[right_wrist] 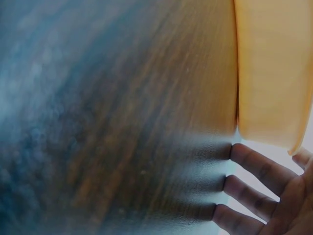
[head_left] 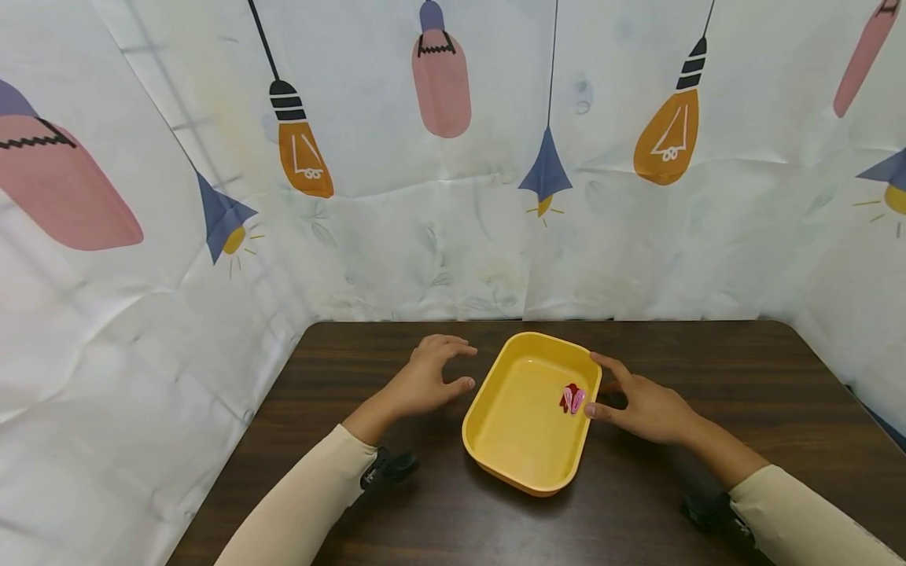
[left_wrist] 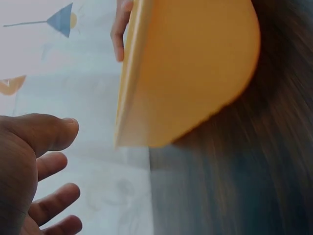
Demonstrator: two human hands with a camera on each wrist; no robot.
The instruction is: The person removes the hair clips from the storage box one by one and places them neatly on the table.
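Note:
A yellow rectangular tray (head_left: 517,409) with raised walls sits slightly turned on the dark table. Inside it, near the right wall, lie small red and pink pieces (head_left: 572,398) that look like hair clips. My right hand (head_left: 647,405) is at the tray's right side, its index fingertip and thumb tip right at the rim. In the right wrist view its other fingers (right_wrist: 261,169) are stretched out low over the tabletop beside the tray wall. To the left of the tray, my left hand (head_left: 428,377) hovers with thumb and fingers spread, holding nothing.
Brown wood-grain tabletop (head_left: 340,369) extends around the tray on all sides. A white sheet (head_left: 396,236) printed with lamps and bulbs hangs behind the table and along its left. Each wrist carries a small black device, such as the left strap (head_left: 388,469).

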